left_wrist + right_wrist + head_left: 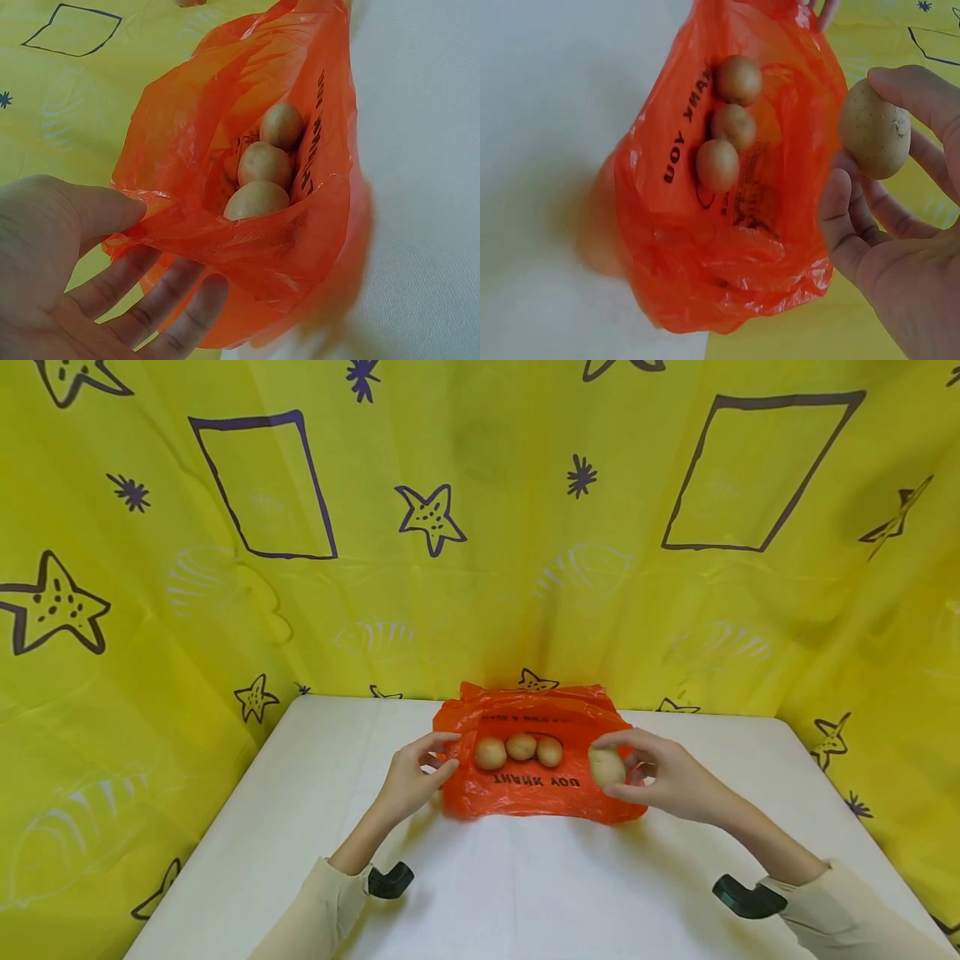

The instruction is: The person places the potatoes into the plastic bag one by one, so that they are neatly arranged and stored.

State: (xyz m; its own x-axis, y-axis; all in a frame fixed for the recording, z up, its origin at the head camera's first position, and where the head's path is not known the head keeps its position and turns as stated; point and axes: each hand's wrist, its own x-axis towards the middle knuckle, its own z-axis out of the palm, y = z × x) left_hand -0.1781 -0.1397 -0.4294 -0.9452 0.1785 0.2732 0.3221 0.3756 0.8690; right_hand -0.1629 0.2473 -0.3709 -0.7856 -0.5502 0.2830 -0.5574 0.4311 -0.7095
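Observation:
An orange-red plastic bag [517, 802] lies with its mouth spread on the table, black printed lettering on it. Three small potatoes [491, 753] rest in a row inside. My left hand [415, 770] grips the bag's left rim; in the left wrist view its thumb [112, 212] lies along the film and the other fingers sit below. At the bag's right side, my right hand [667, 774] pinches another potato [875, 129] between thumb and fingers. That potato is above the bag's right edge in the head view and has a rough patch on its skin.
The white table [480, 893] extends around the bag on both sides and in front. Behind it hangs a yellow curtain [487, 593] with starfish and fish drawings, also along both sides. A dark wrist device [390, 881] sits at each sleeve.

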